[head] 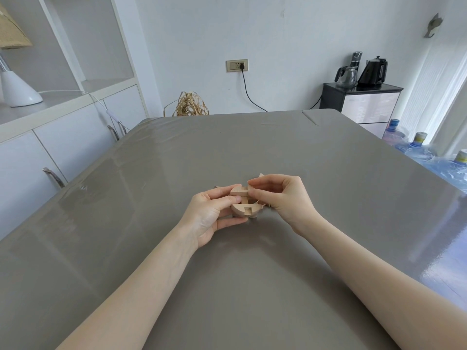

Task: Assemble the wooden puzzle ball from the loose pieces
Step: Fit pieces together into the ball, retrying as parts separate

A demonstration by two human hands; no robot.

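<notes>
Between both hands: partly assembled wooden puzzle ball (243,204), above the grey table (252,286).
Left hand (212,215) grips its underside; right hand (276,195) pinches the top piece. Loose pieces (260,176) lie behind, mostly hidden by fingers.

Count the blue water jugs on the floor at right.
3: one beside the dark cabinet, one nearer, and one at the frame edge. More may be hidden beyond the table.

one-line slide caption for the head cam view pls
Both hands, left and right, grip a partly assembled pale wooden puzzle ball above a grey table.
</notes>
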